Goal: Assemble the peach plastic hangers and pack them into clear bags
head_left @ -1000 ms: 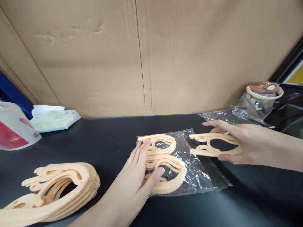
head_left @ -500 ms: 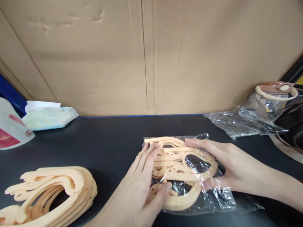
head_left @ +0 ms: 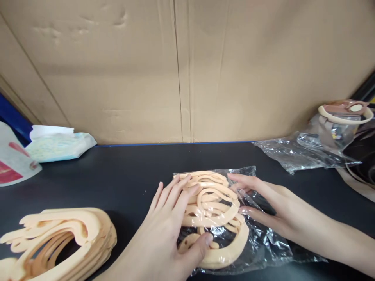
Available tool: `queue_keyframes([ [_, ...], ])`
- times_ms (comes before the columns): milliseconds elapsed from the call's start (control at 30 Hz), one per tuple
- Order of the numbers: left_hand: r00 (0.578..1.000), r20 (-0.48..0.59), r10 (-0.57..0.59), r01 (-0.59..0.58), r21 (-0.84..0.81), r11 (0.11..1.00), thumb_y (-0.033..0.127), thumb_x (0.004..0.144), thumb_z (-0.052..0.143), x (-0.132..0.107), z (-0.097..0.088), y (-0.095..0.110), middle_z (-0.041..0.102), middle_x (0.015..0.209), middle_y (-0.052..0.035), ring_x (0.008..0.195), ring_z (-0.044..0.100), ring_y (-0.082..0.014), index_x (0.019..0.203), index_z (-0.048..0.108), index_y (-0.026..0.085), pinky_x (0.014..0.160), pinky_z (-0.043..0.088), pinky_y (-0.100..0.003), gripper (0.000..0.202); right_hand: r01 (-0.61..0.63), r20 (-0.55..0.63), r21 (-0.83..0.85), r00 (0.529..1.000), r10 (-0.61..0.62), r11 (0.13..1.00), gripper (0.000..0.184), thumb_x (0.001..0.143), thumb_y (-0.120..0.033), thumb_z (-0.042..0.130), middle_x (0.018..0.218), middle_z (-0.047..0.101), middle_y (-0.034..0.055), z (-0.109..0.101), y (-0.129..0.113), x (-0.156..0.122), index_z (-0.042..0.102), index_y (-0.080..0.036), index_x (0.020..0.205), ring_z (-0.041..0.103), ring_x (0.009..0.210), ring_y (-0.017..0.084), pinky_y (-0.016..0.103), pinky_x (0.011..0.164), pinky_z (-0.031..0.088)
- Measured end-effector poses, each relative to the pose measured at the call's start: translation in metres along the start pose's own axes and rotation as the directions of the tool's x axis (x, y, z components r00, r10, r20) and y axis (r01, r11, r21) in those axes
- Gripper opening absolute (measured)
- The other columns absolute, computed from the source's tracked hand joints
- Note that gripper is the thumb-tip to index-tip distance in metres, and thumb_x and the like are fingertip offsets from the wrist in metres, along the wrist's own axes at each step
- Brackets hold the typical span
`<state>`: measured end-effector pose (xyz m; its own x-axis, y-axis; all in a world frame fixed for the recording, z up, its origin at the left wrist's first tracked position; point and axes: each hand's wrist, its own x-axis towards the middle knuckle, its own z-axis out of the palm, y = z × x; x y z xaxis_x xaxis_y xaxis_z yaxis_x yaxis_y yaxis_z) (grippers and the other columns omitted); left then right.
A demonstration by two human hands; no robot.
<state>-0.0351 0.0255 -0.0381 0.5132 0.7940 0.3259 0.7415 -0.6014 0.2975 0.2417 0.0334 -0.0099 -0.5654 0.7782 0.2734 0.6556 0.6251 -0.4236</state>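
A small stack of peach-coloured flat curved plastic pieces [head_left: 213, 210] lies on a clear plastic bag [head_left: 263, 242] on the black table [head_left: 123, 175]. My left hand [head_left: 166, 230] rests on the stack's left side, fingers stretched over it and thumb pressed at its lower edge. My right hand [head_left: 263, 203] lies against the stack's right side, fingers extended and touching both the pieces and the bag. Neither hand grips anything.
A bigger pile of the same peach pieces [head_left: 58, 242] sits at the lower left. A wet-wipe pack [head_left: 58, 144] and a white-red pouch [head_left: 14, 164] are at far left. More clear bags [head_left: 301, 156] and a lidded bottle [head_left: 340, 121] are at right. A cardboard wall [head_left: 187, 70] stands behind.
My right hand brought one peach piece leftward, laid it on the stack and let go. Both hands now press the stack's sides, pushing the pieces closer together.
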Motion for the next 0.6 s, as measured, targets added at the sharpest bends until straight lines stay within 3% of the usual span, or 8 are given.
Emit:
queue_keyframes([
  [167, 0.999, 0.039, 0.024, -0.024, 0.005, 1.000, 0.040, 0.090, 0.056, 0.006, -0.013, 0.012, 0.041, 0.154, -0.0064, 0.145, 0.030, -0.0309, 0.145, 0.039, 0.027, 0.116, 0.022, -0.064, 0.059, -0.040, -0.072, -0.174, 0.997, 0.028, 0.984, 0.057, 0.097, -0.033, 0.050, 0.117, 0.068, 0.0029, -0.002, 0.014, 0.000, 0.026, -0.034, 0.148, 0.069, 0.099, 0.020, 0.034, 0.084, 0.058],
  [300, 0.982, 0.149, 0.119, -0.122, 0.014, 0.992, 0.025, 0.089, 0.051, 0.011, -0.024, 0.021, 0.042, 0.154, -0.0006, 0.144, 0.034, -0.0252, 0.143, 0.046, 0.027, 0.118, 0.027, -0.053, 0.054, -0.172, -0.174, -0.476, 0.980, 0.099, 0.862, 0.054, 0.096, -0.039, 0.043, 0.113, 0.068, 0.0128, -0.017, 0.032, -0.003, 0.037, -0.021, 0.146, 0.068, 0.098, 0.033, 0.050, 0.080, 0.057],
  [367, 0.972, 0.165, 0.164, -0.173, 0.037, 0.984, 0.018, 0.085, 0.048, 0.011, -0.028, 0.021, 0.045, 0.151, 0.0013, 0.142, 0.038, -0.0234, 0.142, 0.047, 0.028, 0.119, 0.026, -0.054, 0.057, -0.257, -0.201, -0.527, 0.964, 0.175, 0.810, 0.059, 0.096, -0.046, 0.039, 0.101, 0.069, 0.0149, -0.023, 0.035, -0.004, 0.038, -0.015, 0.146, 0.069, 0.086, 0.036, 0.053, 0.072, 0.056],
  [500, 0.977, 0.075, 0.199, -0.207, 0.119, 0.971, 0.011, 0.083, 0.042, 0.008, -0.033, 0.022, 0.048, 0.149, 0.0013, 0.141, 0.039, -0.0241, 0.139, 0.049, 0.026, 0.118, 0.024, -0.056, 0.059, -0.382, -0.082, -0.278, 0.924, 0.374, 0.881, 0.061, 0.096, -0.053, 0.038, 0.074, 0.067, 0.0037, -0.025, 0.030, 0.001, 0.036, -0.017, 0.146, 0.065, 0.063, 0.025, 0.040, 0.061, 0.052],
  [600, 0.947, 0.057, 0.315, -0.320, 0.149, 0.936, 0.016, 0.089, 0.047, 0.006, -0.029, 0.027, 0.047, 0.150, -0.0040, 0.142, 0.038, -0.0254, 0.138, 0.050, 0.021, 0.119, 0.028, -0.048, 0.049, -0.404, -0.002, -0.009, 0.915, 0.404, 0.915, 0.059, 0.094, -0.043, 0.046, 0.068, 0.062, -0.0027, -0.022, 0.027, 0.005, 0.032, -0.019, 0.146, 0.060, 0.060, 0.019, 0.033, 0.060, 0.049],
])
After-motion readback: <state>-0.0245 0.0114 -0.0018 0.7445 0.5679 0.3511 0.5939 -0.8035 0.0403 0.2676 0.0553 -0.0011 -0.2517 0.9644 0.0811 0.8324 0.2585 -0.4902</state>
